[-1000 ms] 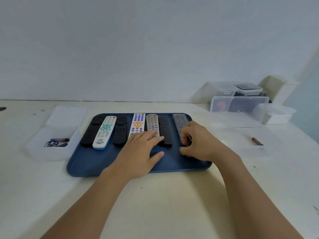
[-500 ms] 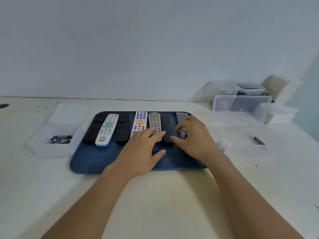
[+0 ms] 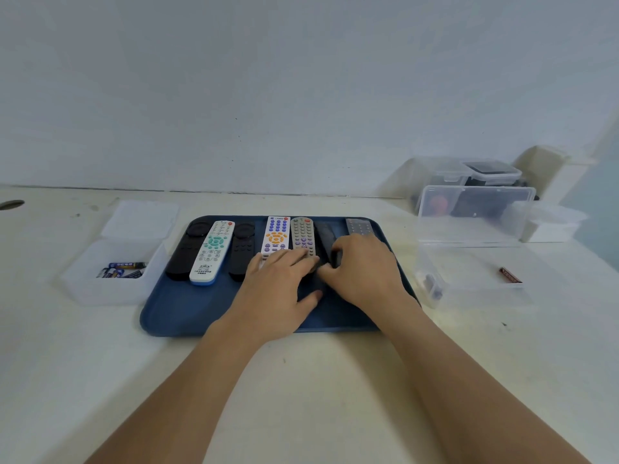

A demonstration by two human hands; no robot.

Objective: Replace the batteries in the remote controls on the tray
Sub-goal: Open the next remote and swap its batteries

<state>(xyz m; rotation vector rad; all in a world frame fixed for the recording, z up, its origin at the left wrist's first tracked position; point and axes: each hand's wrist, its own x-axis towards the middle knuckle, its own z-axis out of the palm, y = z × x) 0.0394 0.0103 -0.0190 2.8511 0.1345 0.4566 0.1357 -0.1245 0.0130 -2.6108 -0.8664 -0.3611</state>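
Black remote (image 3: 326, 242), right of tray (image 3: 174, 313) centre: right hand (image 3: 363, 269), now shifted left off the grey remote (image 3: 359, 226), curls onto it, grip apparent; left hand (image 3: 281, 289) flat, fingers straight, alongside. Likely next for battery replacement.

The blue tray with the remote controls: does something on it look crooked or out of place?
Yes. The black remote control between the grey one and the right hand lies tilted, while the other remotes on the blue plastic tray lie in a roughly even row. The right hand seems to grip it.
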